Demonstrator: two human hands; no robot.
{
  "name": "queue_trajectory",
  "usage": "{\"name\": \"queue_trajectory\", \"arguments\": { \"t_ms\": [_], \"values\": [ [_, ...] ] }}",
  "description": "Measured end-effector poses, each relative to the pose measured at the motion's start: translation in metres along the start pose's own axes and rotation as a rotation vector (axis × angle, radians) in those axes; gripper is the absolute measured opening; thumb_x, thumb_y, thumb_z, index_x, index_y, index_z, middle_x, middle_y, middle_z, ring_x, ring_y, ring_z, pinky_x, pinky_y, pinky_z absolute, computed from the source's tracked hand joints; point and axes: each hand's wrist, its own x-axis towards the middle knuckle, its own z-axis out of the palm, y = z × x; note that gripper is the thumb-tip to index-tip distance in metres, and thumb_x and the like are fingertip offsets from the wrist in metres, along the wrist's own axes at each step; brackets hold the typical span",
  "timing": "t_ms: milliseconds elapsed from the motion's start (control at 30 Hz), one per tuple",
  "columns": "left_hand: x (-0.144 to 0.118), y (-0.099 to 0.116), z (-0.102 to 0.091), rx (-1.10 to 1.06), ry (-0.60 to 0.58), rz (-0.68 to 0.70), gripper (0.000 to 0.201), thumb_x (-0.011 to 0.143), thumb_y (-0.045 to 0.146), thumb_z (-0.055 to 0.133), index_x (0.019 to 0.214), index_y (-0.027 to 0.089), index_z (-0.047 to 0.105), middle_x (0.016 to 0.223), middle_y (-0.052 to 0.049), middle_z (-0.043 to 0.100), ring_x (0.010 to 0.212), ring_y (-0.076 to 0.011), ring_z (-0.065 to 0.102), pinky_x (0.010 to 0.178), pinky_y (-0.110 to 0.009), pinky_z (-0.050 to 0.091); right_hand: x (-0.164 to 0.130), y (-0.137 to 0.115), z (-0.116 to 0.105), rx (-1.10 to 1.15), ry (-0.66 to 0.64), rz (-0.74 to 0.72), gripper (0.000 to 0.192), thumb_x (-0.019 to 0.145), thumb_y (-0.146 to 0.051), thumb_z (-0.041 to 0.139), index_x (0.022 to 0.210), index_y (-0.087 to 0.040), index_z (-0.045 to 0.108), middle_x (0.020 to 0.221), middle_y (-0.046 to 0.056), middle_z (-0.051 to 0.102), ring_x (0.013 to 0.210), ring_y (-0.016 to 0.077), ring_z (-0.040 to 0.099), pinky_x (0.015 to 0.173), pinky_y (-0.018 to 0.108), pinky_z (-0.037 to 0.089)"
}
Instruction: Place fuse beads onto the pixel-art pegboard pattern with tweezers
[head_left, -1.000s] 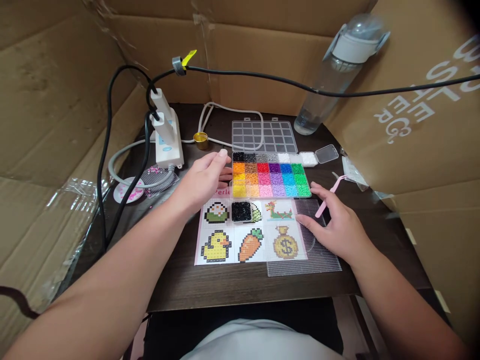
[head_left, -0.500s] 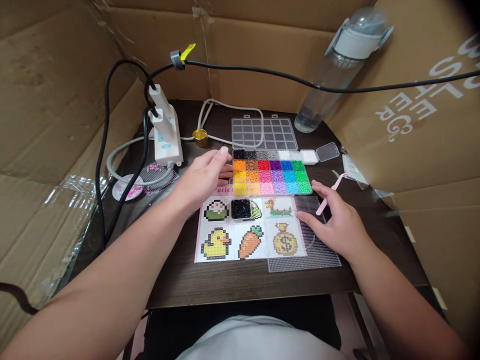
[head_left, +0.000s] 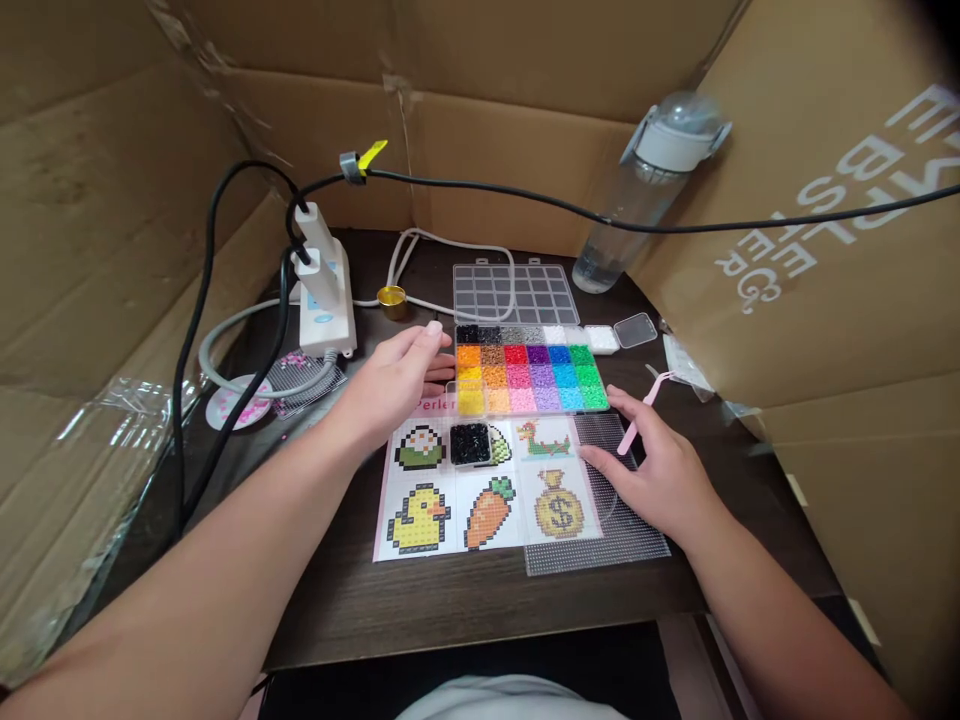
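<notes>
Head view, looking down on a small dark desk [head_left: 450,590] set up for bead craft. A clear pegboard [head_left: 622,520] lies flat near the front right of the desk, its left part overlapping a sheet of pixel patterns [head_left: 420,500] that shows an egg, a duck, a carrot, a dragon and a money bag. No beads can be made out on the pegboard, so the placing work looks barely begun, if begun at all. The right hand [head_left: 660,470] rests on the pegboard, its grip closed lightly around pink tweezers [head_left: 637,415] that point up and away. The left hand [head_left: 390,385] lies open and relaxed, holding nothing, its fingertips touching the left end of a bead box [head_left: 525,375] filled with rows of sorted colours; the box's clear lid [head_left: 514,293] is folded back behind it. A small tub of black beads [head_left: 470,443] sits on the pattern sheet, just below the box. A little white bead tub [head_left: 602,338] and its loose lid stand at the box's right end. Further out on the left are a white power strip [head_left: 324,300], black cables [head_left: 225,330] and a gold cap [head_left: 391,297]; a water bottle [head_left: 637,200] leans at the back right. Cardboard walls [head_left: 112,250] close in on three sides, and a cable crosses above the desk, so room for moving is tight; the front strip of the desk has nothing on it, and the pegboard sits close to the front edge.
</notes>
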Motion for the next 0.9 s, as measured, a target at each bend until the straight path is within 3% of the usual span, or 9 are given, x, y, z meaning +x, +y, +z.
{"name": "queue_trajectory", "arguments": {
  "t_ms": [433,667,900],
  "values": [
    [0.0013,-0.0011,0.0002,-0.022,-0.01,0.002,0.043,0.083,0.06,0.051,0.096,0.019,0.059,0.095,-0.01,0.071,0.096,-0.0221,0.068,0.075,-0.031,0.051,-0.0016,0.0066,0.0028,0.104,0.013,-0.012,0.055,0.082,-0.041,0.065,0.13,-0.022,0.047,0.141,0.013,0.05,0.128,0.0288,0.05,0.106,0.048,0.044],
    [0.0002,-0.0002,0.0013,-0.02,-0.011,0.002,0.042,0.084,0.059,0.051,0.094,0.02,0.059,0.095,-0.009,0.071,0.096,-0.0219,0.068,0.074,-0.031,0.051,-0.0037,0.0041,0.0054,0.127,0.061,-0.039,0.063,0.081,-0.038,0.066,0.136,-0.02,0.04,0.15,0.016,0.036,0.131,0.0312,0.046,0.105,0.05,0.046],
    [-0.0007,0.0004,0.0021,-0.017,-0.004,0.008,0.042,0.085,0.058,0.05,0.095,0.019,0.06,0.098,-0.01,0.071,0.097,-0.0221,0.068,0.076,-0.032,0.051,-0.0029,0.0036,0.0088,0.183,0.077,-0.021,0.065,0.083,-0.036,0.065,0.139,-0.021,0.037,0.151,0.016,0.034,0.13,0.0313,0.048,0.104,0.05,0.047]
  ]
}}
